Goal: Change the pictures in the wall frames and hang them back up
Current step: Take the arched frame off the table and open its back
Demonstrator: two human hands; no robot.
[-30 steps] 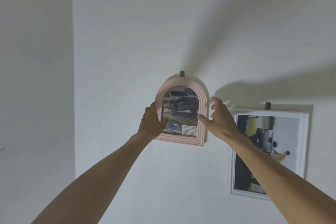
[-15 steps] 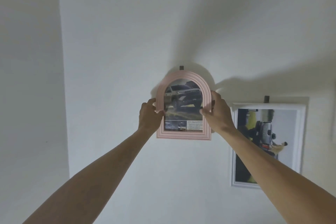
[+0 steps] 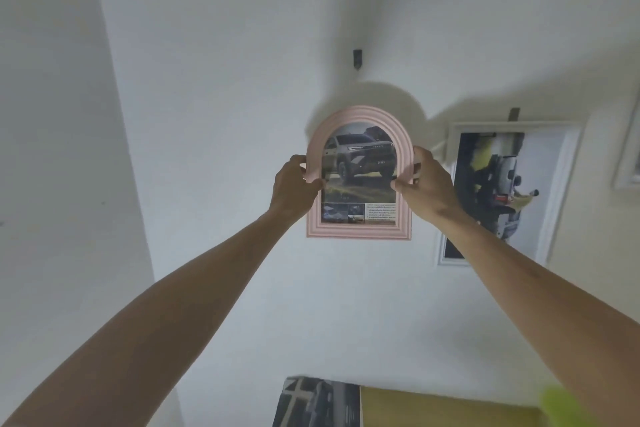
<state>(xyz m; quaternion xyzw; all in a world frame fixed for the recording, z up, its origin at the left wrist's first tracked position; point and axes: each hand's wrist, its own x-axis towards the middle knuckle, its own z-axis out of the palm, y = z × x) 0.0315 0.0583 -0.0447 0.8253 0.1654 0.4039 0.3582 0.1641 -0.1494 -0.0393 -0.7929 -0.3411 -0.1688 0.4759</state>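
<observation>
Gripping the pink arched picture frame (image 3: 360, 230) at centre, the left hand (image 3: 294, 189) and right hand (image 3: 427, 184) curl fingers round its side edges. It sits below the dark wall hook (image 3: 357, 58), seemingly off it, beside the white rectangular frame (image 3: 557, 191) at right.

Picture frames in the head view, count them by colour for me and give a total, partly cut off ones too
Pink arched frame, gripped by the left hand and right hand: 1
White frames, one beside it and one cut off at the right edge: 2
Total: 3
The dark print at the bottom shows no clear frame, so it is left out.
</observation>
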